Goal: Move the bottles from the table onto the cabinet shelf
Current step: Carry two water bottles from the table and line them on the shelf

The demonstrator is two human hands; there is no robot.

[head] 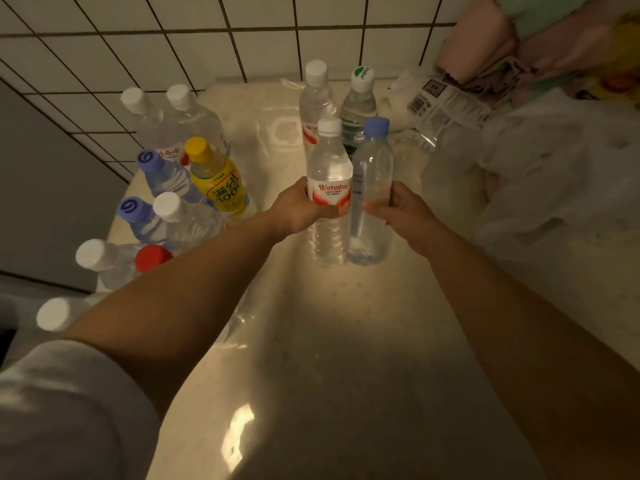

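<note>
White tiled wall with dark grout from nine to twelve o'clock. Pink cloth bunched at one o'clock. Crumpled clear plastic wrap at two to three o'clock, barcode label printed on its upper edge.

Single head-worn wide-angle view, looking forward and steeply down, close over the glossy cream stone bench; white tiled wall bounds the far edge.

Bottle cluster crowds left; table centre seemingly open.
</note>
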